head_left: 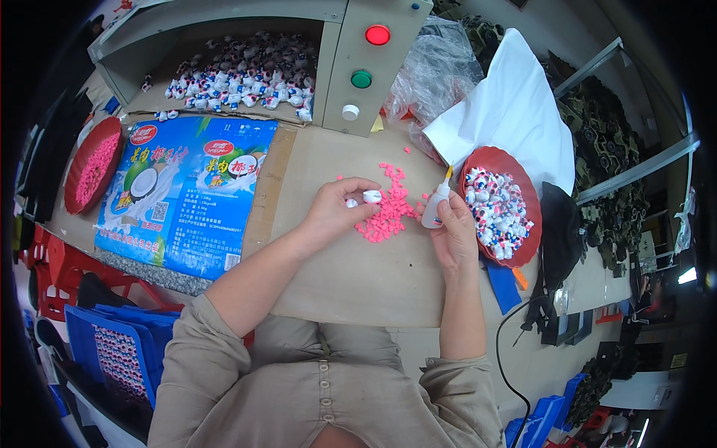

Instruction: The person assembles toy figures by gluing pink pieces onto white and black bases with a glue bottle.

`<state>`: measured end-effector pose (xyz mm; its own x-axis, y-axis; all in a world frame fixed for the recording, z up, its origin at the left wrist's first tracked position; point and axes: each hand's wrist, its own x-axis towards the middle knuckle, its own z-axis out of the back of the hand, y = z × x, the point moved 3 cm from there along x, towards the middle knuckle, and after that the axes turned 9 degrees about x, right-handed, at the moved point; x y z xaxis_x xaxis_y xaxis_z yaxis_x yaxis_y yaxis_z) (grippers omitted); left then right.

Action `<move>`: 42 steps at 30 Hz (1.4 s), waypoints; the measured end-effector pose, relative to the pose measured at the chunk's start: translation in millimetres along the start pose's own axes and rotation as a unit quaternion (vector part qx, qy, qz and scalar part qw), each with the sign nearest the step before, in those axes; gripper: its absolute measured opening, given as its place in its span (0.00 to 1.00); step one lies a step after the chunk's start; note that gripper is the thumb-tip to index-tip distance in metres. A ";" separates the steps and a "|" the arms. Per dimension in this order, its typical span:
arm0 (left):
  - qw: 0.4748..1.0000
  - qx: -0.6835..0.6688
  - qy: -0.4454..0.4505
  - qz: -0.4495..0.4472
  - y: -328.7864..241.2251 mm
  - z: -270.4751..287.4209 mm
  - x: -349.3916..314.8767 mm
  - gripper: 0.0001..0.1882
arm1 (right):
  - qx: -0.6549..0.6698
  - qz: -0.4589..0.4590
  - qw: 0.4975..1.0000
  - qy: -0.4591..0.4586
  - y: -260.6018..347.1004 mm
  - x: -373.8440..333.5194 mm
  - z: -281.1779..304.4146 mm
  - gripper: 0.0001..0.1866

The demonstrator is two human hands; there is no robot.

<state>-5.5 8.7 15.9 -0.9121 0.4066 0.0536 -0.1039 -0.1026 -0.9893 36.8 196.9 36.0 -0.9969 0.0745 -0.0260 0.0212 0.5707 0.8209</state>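
My left hand (342,203) is closed, pinching a small white plastic piece (371,196) between thumb and fingers; a second white piece (352,203) shows against the palm. In my right hand (454,228) is a small white squeeze bottle (436,205), held tip up, with a narrow yellowish nozzle (449,175). Between the two hands a loose heap of small pink pieces (388,213) lies on the brown board (321,272). Just right of my right hand stands a red scalloped bowl (532,224) full of white pieces with blue and red parts (497,209).
Past the board stands a grey machine housing (347,75) with a red light (378,34), a green button (361,79) and many small figures (246,86) in its opening. A blue printed cardboard sheet (190,194) and a red bowl (72,198) of pink pieces lie left. White cloth (515,112) sits back right.
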 end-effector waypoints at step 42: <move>0.980 -0.171 0.074 0.068 2.4 -0.5 -2.2 0.17 | -0.541 0.036 0.836 0.083 -1.4 -0.2 1.1 0.10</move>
<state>-3.5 8.0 13.3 -0.8378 0.5403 -0.0781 0.1776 0.1345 -0.9749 37.1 196.9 34.2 -0.9947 -0.0891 0.0518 0.0903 -0.5119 0.8543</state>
